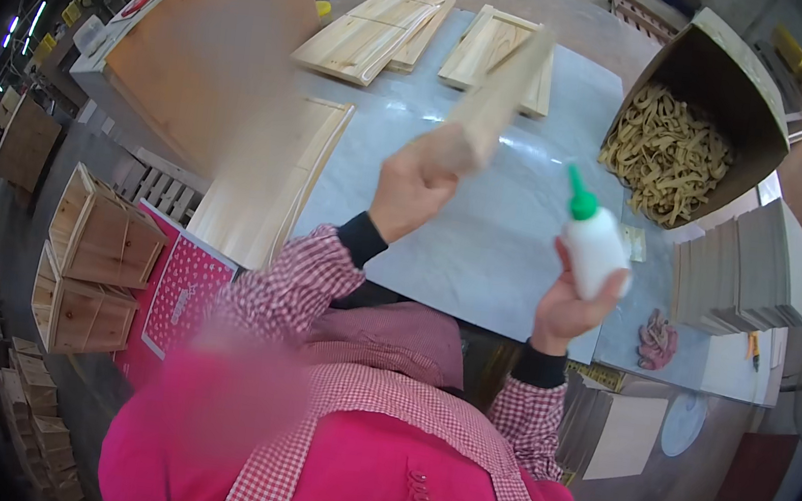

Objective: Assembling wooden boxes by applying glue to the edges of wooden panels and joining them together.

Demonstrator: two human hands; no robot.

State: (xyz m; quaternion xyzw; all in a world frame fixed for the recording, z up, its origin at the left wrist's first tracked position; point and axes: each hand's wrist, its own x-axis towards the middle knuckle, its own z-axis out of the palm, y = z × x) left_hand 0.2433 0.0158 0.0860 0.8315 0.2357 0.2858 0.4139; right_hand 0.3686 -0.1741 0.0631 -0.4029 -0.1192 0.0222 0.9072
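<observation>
My left hand grips one end of a pale wooden piece, long and narrow, held up above the table and blurred by motion. In my right hand is a white squeeze bottle with a green pointed nozzle aimed upward. The bottle and the wooden piece are apart. Below both hands lies the grey-blue tabletop. Wooden panels lie at its far left, with more panels at the far middle. Another wide panel lies along the left side.
An open cardboard box of small curved wooden pieces stands at the far right. Nearer are a stack of grey boards and a crumpled pink cloth. Wooden boxes stand on the left, below a large brown board.
</observation>
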